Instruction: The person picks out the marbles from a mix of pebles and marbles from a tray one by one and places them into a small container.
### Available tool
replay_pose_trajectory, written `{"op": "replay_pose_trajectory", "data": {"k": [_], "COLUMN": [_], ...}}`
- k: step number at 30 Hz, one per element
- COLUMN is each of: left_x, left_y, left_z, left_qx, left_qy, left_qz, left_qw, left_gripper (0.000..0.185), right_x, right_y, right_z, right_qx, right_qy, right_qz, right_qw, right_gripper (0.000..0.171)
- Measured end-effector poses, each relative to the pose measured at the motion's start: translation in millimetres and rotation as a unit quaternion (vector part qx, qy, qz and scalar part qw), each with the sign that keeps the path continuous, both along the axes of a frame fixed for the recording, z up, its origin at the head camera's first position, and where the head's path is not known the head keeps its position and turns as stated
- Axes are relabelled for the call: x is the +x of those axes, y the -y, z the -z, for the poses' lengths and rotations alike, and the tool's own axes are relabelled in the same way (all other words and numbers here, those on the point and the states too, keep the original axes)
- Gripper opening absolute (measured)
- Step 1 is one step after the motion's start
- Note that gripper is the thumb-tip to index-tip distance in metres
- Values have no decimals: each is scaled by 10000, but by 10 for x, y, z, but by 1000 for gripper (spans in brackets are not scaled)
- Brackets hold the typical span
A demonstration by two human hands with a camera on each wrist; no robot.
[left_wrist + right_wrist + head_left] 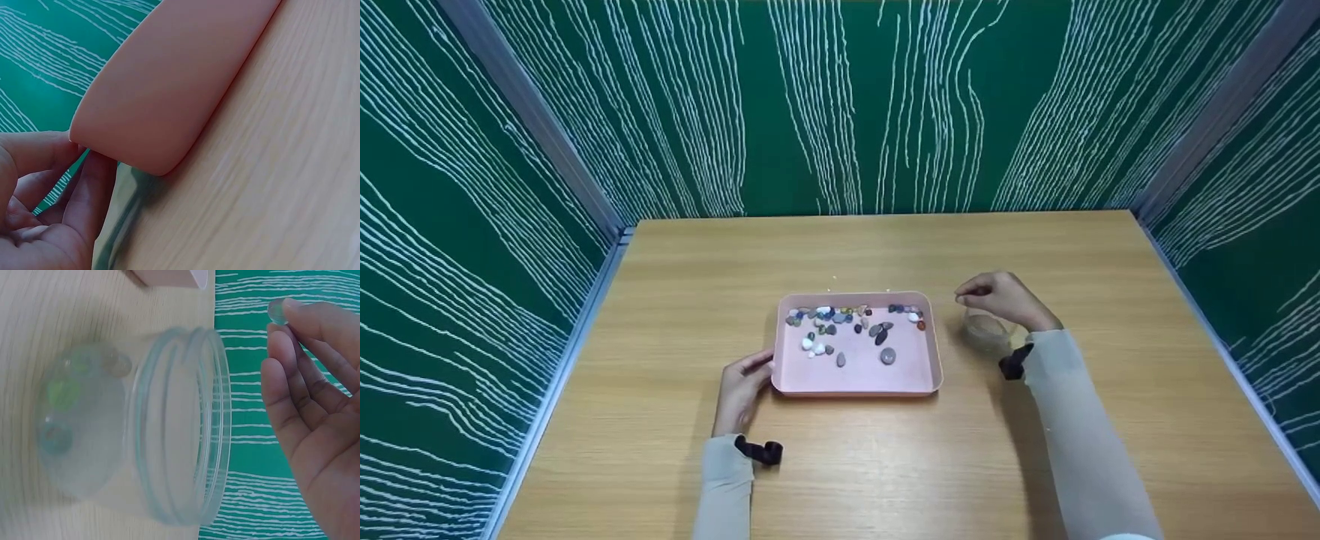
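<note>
2 hands work at a wooden desk (885, 465) inside a green booth. Right hand (1005, 298) hovers directly above the mouth of 1 clear plastic jar (986, 330), pinching 1 small translucent bead (277, 311) between thumb and fingertip; the jar stands upright just right of the tray, with at least 3 beads already at its bottom. Left hand (741, 390) grips the near left corner of 1 pink tray (858, 375), its long axis running left to right, holding roughly 30 mixed pebbles (851, 324) clustered along the far edge. Right hand is nearer the jar.
</note>
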State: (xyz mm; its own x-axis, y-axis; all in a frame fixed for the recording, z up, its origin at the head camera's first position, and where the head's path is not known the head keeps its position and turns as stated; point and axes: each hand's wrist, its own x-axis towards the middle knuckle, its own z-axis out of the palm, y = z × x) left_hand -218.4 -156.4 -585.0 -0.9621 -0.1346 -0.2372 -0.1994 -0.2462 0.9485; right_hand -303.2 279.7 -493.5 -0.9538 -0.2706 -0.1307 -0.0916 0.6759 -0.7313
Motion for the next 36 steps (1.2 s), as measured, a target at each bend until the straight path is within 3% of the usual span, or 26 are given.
{"op": "replay_pose_trajectory", "data": {"k": [12,28,36], "left_x": [33,20,16], "left_y": [-6,-19,-16], "left_z": [-18,-6,-13], "left_qx": [-72,-4,-17], "left_qy": [-61,144,32], "left_qz": [10,-76,-53], "left_qw": [10000,9999,10000], "left_gripper": [35,37,37], "right_x": [54,109,125], "right_y": [-219,-403,-427], "right_z": [45,62,54], "right_qx": [-21,103,34], "right_qy": [-172,40,94], "right_qz": [44,250,254], "right_qw": [9998,9996,9996], "right_gripper": [21,26,29]}}
